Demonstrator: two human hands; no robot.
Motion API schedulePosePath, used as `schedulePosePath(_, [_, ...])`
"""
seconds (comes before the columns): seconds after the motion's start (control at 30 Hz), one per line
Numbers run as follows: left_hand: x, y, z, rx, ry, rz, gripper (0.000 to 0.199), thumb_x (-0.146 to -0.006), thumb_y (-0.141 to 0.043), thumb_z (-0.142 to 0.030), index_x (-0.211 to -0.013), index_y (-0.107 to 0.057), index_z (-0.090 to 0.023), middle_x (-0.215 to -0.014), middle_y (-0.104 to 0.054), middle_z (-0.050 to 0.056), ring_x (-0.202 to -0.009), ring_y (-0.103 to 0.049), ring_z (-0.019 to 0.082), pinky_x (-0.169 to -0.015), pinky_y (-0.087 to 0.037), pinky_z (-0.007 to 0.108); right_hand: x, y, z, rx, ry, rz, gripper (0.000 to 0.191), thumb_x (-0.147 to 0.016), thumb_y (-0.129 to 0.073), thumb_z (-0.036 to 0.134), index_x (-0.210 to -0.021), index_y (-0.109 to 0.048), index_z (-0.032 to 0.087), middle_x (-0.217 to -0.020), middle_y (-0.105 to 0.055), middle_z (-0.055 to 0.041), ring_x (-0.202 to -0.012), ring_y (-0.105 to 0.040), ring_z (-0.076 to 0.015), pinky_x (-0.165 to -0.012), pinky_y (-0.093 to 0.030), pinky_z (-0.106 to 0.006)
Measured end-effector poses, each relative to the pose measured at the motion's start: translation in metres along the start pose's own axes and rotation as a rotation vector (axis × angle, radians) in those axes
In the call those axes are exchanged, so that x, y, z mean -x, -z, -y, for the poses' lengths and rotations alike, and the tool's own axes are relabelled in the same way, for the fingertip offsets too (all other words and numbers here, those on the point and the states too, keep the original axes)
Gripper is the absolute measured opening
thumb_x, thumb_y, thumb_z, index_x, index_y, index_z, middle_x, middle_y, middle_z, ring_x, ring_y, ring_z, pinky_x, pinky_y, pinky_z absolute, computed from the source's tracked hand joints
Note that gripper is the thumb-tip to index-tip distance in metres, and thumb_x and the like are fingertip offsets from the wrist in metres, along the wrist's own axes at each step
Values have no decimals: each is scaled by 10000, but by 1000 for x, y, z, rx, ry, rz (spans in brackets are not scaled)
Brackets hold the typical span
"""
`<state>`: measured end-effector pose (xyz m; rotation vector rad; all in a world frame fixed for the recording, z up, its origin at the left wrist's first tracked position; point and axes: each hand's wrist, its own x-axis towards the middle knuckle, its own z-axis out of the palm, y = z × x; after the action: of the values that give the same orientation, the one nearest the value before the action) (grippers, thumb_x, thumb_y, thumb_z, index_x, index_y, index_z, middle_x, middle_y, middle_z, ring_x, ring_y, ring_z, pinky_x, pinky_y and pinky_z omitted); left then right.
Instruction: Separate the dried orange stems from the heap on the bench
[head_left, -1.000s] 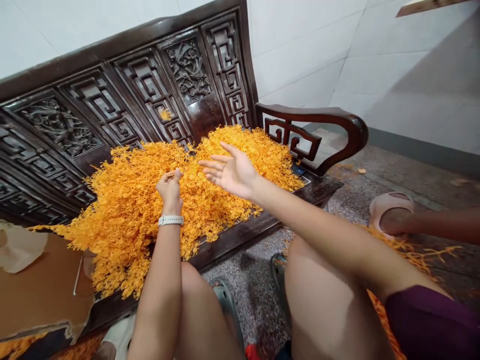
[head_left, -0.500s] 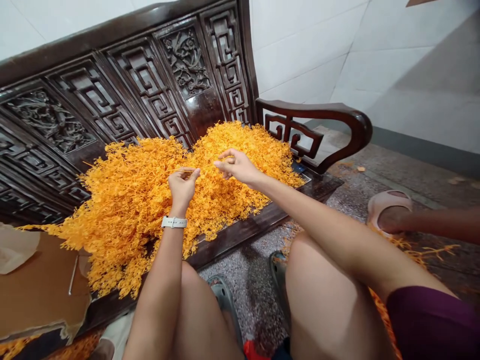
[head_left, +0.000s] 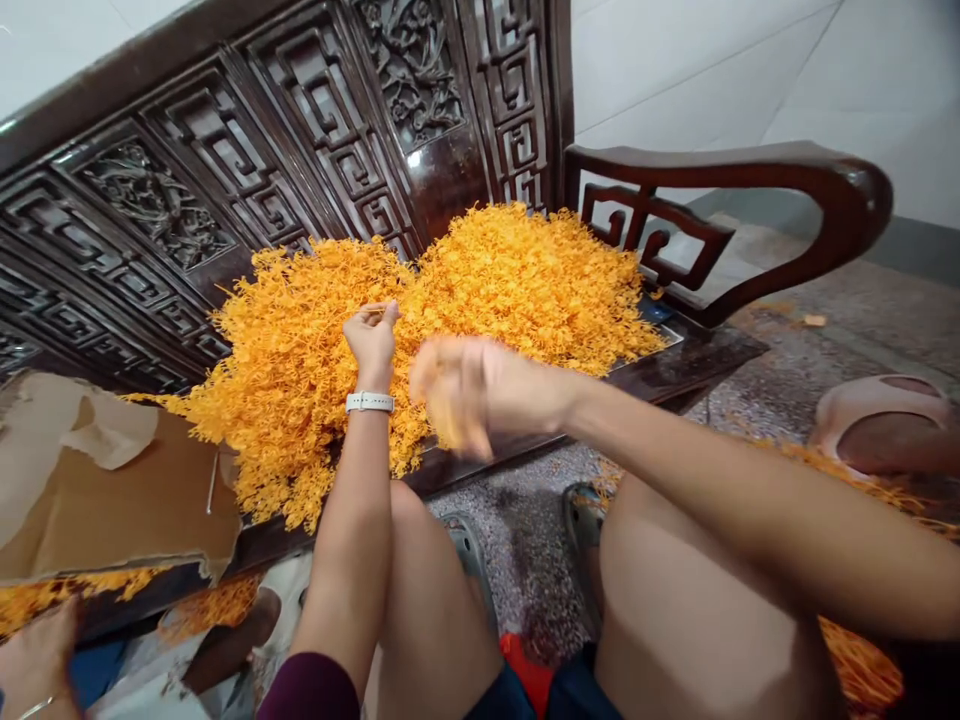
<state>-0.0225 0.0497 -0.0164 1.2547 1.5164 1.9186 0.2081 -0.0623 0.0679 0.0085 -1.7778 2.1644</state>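
A big heap of orange, branching plastic-like pieces (head_left: 300, 350) lies on the seat of a dark carved wooden bench (head_left: 442, 160). My left hand (head_left: 373, 338), with a white watch on the wrist, is over the middle of the heap, thumb and fingers pinched on a thin orange piece (head_left: 373, 309). To its right, nearer to me, my right hand (head_left: 469, 390) is smeared by motion in front of the heap's front edge; its fingers and anything in them cannot be made out.
Torn cardboard (head_left: 135, 510) lies at the left. Another person's hand (head_left: 41, 650) shows at the lower left, and a foot in a pink slipper (head_left: 885, 425) at the right. The bench's curved armrest (head_left: 817, 190) rises at the right.
My right hand has moved away from the heap's middle, toward me, and now blurs. My left hand keeps its pinch. The view has shifted, bringing another person's hand in at the lower left.
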Motion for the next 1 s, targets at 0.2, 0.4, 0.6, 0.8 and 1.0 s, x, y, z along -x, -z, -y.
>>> schedulePosePath(0.2, [9, 6, -8, -67, -67, 93, 166, -783, -833, -279, -788, -714, -163, -742, -742, 69, -715, -730, 179, -708, -553, 307, 2, 98, -10, -229, 113, -1111, 183, -977, -558, 361, -879, -553, 207, -734, -605, -68, -614, -493, -159, -559, -462, -295])
schedulePosePath(0.4, [30, -7, -23, -275, -263, 278, 123, -809, -821, -282, -762, -770, -180, -808, -763, 79, -694, -670, 179, -642, -475, 302, 17, 114, -24, 385, 117, -1081, 203, -855, -782, 303, -843, -605, 203, -732, -591, -25, -643, -463, -142, -577, -341, -282])
schedulePosePath(0.6, [46, -20, -32, -341, -339, 358, 61, -805, -812, -202, -749, -787, -200, -803, -771, 58, -700, -642, 192, -743, -511, 343, 12, 93, -25, 811, 136, -813, 222, -875, -807, 322, -776, -655, 194, -623, -501, 25, -638, -410, -129, -606, -311, -286])
schedulePosePath(0.8, [26, -11, -20, -171, -164, 142, 110, -783, -813, -164, -727, -720, -176, -790, -719, 71, -777, -687, 194, -747, -533, 315, 7, -8, -12, 578, 74, -161, 116, -885, -765, 257, -800, -709, 201, -749, -682, 4, -704, -584, -140, -651, -456, -279])
schedulePosePath(1.0, [3, 10, -17, 69, 87, 40, 332, -903, -749, -524, -867, -633, -216, -794, -675, 23, -587, -510, 113, -582, -410, 292, 5, -16, 0, 332, 12, -152, 350, -815, -816, 534, -994, -714, 251, -778, -677, 20, -699, -621, -140, -601, -493, -245])
